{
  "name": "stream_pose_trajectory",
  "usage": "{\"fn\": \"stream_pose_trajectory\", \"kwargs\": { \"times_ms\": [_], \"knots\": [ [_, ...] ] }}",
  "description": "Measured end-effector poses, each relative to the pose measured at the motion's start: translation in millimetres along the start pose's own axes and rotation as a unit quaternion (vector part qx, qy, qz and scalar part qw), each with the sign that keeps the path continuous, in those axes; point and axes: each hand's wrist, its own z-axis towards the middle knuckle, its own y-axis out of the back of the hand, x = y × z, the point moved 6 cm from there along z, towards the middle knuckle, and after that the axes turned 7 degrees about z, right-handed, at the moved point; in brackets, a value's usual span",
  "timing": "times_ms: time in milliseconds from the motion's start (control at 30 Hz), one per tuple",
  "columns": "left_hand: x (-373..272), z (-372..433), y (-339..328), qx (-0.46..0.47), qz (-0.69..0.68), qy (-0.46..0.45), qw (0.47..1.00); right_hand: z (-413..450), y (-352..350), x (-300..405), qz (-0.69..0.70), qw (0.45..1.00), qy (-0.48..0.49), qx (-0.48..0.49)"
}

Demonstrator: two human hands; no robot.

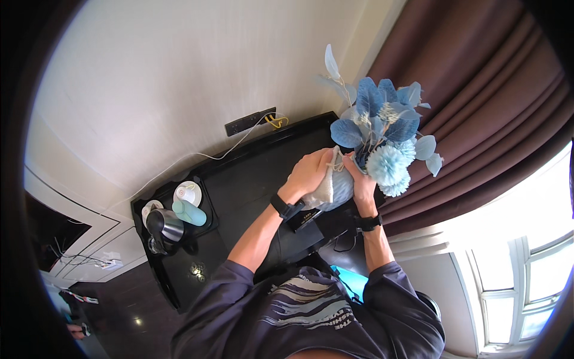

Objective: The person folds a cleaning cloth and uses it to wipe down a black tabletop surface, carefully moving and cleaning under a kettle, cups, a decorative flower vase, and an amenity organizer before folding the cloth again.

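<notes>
My right hand [362,177] grips a blue-grey vase [339,190] near its rim. Blue artificial leaves and pale blue pompom flowers [388,165] rise from the vase and lean to the right. My left hand [308,174] has a light beige cloth [323,189] in its fingers, pressed against the vase's left side; a knotted cord shows at the top by the vase's neck. Vase and hands are over the right part of a black desk [242,184]. The vase's base is partly hidden, so whether it touches the desk is unclear.
At the desk's left, a black tray [210,224] bears a steel kettle [171,225], a mint-green bottle [190,213] and white cups with saucers. A white cable [206,155] runs to the wall socket strip [244,124]. Brown curtains [471,121] hang at right. A black box [308,219] with writing lies below the vase.
</notes>
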Motion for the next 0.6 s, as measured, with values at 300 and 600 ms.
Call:
{"fn": "stream_pose_trajectory", "kwargs": {
  "times_ms": [300, 600],
  "knots": [
    [-41.5, -49.7, -12.2, -0.259, 0.259, -0.153, 0.918, 10.8, -5.7, -10.4, 0.048, 0.987, 0.028, -0.15],
    [-14.0, -28.8, 6.4, -0.169, 0.17, -0.17, 0.956, 7.0, -0.5, -25.3, 0.11, 0.99, -0.031, -0.084]
  ]
}}
